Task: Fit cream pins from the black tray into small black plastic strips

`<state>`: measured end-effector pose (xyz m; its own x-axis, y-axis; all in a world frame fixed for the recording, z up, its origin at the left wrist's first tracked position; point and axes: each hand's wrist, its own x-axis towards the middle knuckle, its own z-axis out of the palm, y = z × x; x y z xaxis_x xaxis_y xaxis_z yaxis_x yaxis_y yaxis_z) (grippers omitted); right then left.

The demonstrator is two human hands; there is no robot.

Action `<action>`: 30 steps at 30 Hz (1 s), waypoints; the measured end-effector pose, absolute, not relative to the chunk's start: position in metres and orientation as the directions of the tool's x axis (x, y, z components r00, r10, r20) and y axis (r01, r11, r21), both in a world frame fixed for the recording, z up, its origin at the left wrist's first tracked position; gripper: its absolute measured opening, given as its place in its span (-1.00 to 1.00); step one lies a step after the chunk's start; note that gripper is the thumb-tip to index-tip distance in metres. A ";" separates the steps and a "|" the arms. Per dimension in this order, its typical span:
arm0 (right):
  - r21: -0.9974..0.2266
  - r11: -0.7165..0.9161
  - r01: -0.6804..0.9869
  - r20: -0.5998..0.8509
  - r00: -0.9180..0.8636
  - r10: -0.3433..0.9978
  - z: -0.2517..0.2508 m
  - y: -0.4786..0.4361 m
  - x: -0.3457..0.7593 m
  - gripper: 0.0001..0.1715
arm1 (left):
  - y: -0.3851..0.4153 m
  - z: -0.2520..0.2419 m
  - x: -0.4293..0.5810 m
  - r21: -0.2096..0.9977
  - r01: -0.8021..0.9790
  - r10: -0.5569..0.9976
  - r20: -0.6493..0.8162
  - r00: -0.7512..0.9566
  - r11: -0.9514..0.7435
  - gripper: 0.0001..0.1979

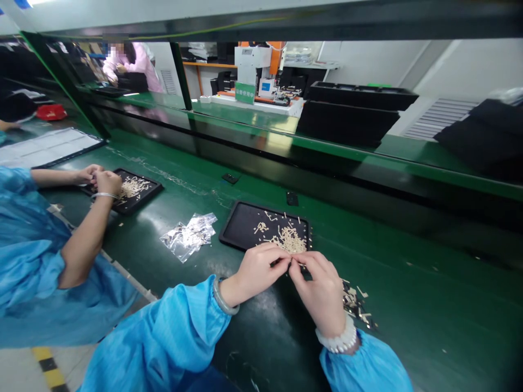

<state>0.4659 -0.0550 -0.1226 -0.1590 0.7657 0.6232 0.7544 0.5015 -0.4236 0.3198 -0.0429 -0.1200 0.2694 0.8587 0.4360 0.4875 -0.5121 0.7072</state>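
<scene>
My left hand (261,270) and my right hand (321,286) meet at the fingertips over the near edge of a black tray (241,220). Both are closed in a pinch; whatever lies between the fingers is too small to make out. Inside the tray, small cream-coloured strips (289,238) form a heap toward the right, with a few scattered around it. Beside my right wrist lies a pile of small dark and pale pieces (354,302), partly hidden by that hand.
Clear plastic bags (190,235) lie left of the tray. Two small black pieces, one a flat square (291,198), rest behind it. At left, a co-worker's hands (100,179) work over another black tray (143,198). A raised ledge (245,141) runs along the back of the green bench.
</scene>
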 end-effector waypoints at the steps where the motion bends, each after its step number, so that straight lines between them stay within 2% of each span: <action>1: -0.465 0.495 0.734 0.612 -0.137 0.779 -0.123 -0.055 0.465 -0.89 | -0.043 -0.119 0.320 0.736 0.469 0.873 0.415 0.256 -0.487 -0.83; 5: -0.675 0.447 0.587 0.530 -0.037 0.847 -0.121 -0.054 0.466 -0.87 | -0.042 -0.118 0.321 0.860 0.378 0.938 0.292 0.188 -0.344 -0.86; 8: -0.731 0.373 0.571 0.501 0.080 0.862 -0.121 -0.050 0.472 -0.85 | -0.039 -0.119 0.320 0.918 0.311 0.966 0.207 0.154 -0.246 -0.86; 11: -0.676 0.310 0.669 0.483 0.083 0.872 -0.125 -0.042 0.484 -0.77 | -0.035 -0.123 0.319 0.938 0.286 0.975 0.153 0.160 -0.194 -0.84; 15: -0.448 0.288 0.846 0.457 -0.060 0.887 -0.133 -0.031 0.497 -0.70 | -0.033 -0.127 0.319 0.943 0.282 0.977 0.134 0.167 -0.178 -0.84; 17: -0.411 0.309 0.858 0.420 -0.123 0.899 -0.135 -0.028 0.499 -0.67 | -0.033 -0.128 0.320 0.945 0.280 0.976 0.124 0.178 -0.171 -0.85; 19: -0.489 0.330 0.807 0.391 -0.135 0.910 -0.132 -0.029 0.498 -0.67 | -0.034 -0.128 0.320 0.949 0.267 0.973 0.117 0.200 -0.169 -0.85; 21: -0.647 0.319 0.692 0.329 -0.125 0.936 -0.127 -0.031 0.495 -0.70 | -0.035 -0.127 0.320 0.956 0.242 0.967 0.110 0.231 -0.167 -0.84; 24: -0.884 0.181 0.430 0.116 -0.175 0.978 -0.117 -0.036 0.488 -0.72 | -0.036 -0.124 0.321 0.969 0.187 0.958 0.108 0.264 -0.161 -0.83; 26: -0.953 0.062 0.295 0.000 -0.207 0.978 -0.113 -0.039 0.486 -0.71 | -0.037 -0.123 0.321 0.972 0.168 0.956 0.112 0.272 -0.162 -0.83; 30: -0.990 -0.070 0.122 -0.092 -0.190 0.977 -0.111 -0.042 0.484 -0.71 | -0.038 -0.121 0.321 0.963 0.210 0.959 0.115 0.259 -0.172 -0.83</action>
<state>0.4844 -0.0420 -0.1106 -0.1901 0.9774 -0.0924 0.1218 -0.0699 -0.9901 0.3205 -0.0382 -0.1205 0.2594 0.9590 0.1146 0.2097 -0.1718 0.9626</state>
